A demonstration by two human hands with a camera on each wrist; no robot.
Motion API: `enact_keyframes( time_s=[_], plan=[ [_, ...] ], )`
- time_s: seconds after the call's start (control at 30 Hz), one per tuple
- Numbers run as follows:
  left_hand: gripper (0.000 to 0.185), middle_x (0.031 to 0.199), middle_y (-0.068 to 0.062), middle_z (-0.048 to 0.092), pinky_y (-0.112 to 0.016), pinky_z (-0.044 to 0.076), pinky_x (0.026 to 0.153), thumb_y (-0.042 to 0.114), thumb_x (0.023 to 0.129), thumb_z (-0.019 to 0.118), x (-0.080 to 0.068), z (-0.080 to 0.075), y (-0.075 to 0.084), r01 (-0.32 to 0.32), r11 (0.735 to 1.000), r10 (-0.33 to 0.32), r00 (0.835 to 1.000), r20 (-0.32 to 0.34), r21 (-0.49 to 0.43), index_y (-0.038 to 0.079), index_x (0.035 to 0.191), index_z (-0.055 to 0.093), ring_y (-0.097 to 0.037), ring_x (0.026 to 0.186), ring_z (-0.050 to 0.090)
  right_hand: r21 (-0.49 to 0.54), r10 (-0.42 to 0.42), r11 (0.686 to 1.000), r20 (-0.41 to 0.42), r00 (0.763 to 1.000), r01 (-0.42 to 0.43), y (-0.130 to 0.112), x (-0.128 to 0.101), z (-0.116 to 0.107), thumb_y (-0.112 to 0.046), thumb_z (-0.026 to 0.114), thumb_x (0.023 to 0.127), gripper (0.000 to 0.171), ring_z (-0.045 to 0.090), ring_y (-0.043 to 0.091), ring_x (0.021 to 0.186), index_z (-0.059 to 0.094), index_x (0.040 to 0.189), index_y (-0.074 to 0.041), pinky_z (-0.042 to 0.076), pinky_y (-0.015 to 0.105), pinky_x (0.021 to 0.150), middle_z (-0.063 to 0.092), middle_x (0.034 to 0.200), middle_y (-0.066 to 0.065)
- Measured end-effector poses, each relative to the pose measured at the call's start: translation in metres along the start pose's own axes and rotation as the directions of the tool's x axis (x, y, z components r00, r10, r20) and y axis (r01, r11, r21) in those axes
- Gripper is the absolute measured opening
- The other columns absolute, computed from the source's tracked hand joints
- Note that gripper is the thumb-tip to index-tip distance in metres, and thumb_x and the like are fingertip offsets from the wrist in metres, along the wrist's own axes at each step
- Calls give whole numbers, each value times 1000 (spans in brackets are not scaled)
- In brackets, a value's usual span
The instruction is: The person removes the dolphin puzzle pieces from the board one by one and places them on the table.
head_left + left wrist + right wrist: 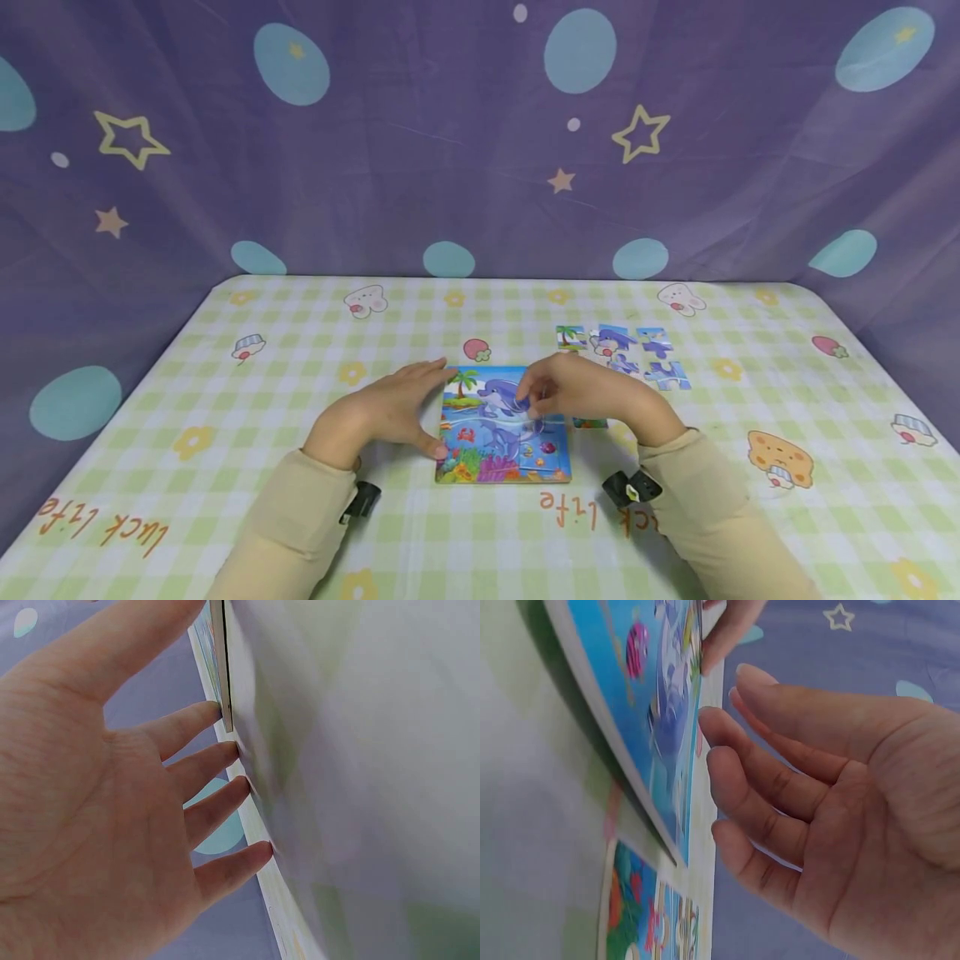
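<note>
A square dolphin jigsaw board (468, 475) lies on the table, printed with a palm tree, dolphins, a crab and coral. Along its left edge my left hand (393, 408) is spread, thumb at the near left side and fingertips at the far left corner. The left wrist view shows those fingers nearly straight by the board's edge (226, 690). Over the board's right half hovers my right hand (581, 390), its fingers loosely bent. In the right wrist view nothing shows between the right thumb and fingers (769, 814). A squarish piece (542, 457) shows its outline at the board's lower right.
Several loose jigsaw pieces (669, 375) lie behind and right of the board, some partly hidden by my right hand. One coral-coloured piece (590, 423) sits close to the board's right side. A green checked cloth (262, 417) covers the table, with a purple curtain (450, 167) behind.
</note>
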State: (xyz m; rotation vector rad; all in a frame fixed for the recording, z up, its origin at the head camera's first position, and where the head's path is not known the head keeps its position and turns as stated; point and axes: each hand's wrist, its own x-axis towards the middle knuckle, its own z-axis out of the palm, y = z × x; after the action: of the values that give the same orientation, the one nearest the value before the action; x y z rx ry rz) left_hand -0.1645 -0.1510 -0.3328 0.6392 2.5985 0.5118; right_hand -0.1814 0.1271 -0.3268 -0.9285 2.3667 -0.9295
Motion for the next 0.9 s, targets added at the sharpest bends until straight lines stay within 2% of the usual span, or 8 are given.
enact_keyframes(
  time_s=[0.27,0.47,0.6,0.9],
  plan=[
    [109,162,-15,21,-58,21,116,43,70,88,0,0,0,6,1000,-6,1000,3,-13,6,155,31,-38,148,18,-56,-1,998,21,1000,2,-12,6,13,-6,72,90,14,52,7,66,70,103,-5,47,23,62,63,82,-4],
    [109,163,-15,21,-59,21,116,44,71,88,0,0,-1,12,1000,-12,1000,8,-8,7,155,30,-38,148,17,-79,60,995,46,997,-56,-24,6,23,-9,75,89,21,53,10,67,70,109,-9,48,26,64,63,94,0],
    [109,162,-15,21,-59,21,116,44,71,88,-1,-1,0,6,1000,-6,1000,8,-8,6,155,30,-39,148,17,-107,88,991,62,994,-82,-30,8,29,-11,76,88,24,55,10,71,69,110,-12,50,30,68,63,98,1],
    [109,162,-16,21,-59,20,116,44,71,88,0,-1,-1,-3,1000,3,1000,5,-10,6,155,30,-39,148,18,-196,148,971,37,988,-138,-36,10,37,-12,80,84,28,57,15,90,70,110,-15,51,36,82,61,98,-3]
  ],
)
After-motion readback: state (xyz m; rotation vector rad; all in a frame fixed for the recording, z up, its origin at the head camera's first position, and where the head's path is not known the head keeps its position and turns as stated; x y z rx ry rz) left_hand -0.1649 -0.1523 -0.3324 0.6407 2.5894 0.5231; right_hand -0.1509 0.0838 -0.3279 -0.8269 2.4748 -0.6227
